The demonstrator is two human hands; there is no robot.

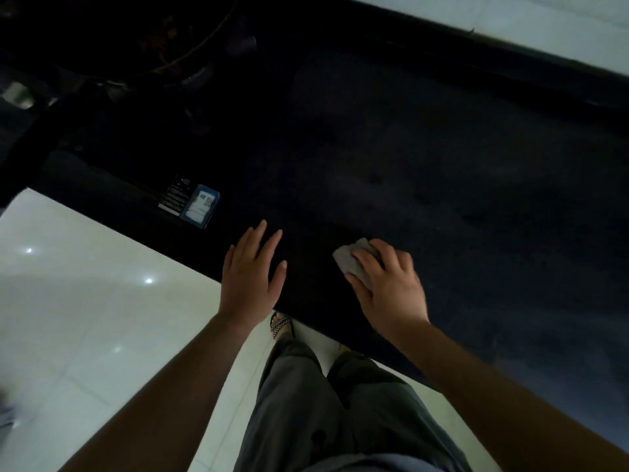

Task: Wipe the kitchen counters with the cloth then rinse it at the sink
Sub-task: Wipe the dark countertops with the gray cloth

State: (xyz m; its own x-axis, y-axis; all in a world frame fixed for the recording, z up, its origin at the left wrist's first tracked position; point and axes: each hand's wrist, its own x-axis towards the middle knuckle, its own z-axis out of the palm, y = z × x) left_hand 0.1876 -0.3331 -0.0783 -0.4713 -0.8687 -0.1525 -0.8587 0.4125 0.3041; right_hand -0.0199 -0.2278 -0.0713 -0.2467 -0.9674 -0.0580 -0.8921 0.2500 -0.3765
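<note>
A dark, almost black counter (425, 172) runs diagonally across the view. My right hand (388, 287) presses a small folded grey cloth (354, 264) flat on the counter near its front edge, fingers curled over it. To the left of it my left hand (253, 274) lies flat on the counter's front edge, fingers spread, holding nothing. No sink is visible.
A blue-and-white card holder (199, 206) and a dark label beside it lie on the counter left of my left hand. Dim cables and dark objects (190, 63) sit at the far left back. White glossy floor tiles (85, 301) lie below, with my legs and a sandalled foot (280, 323).
</note>
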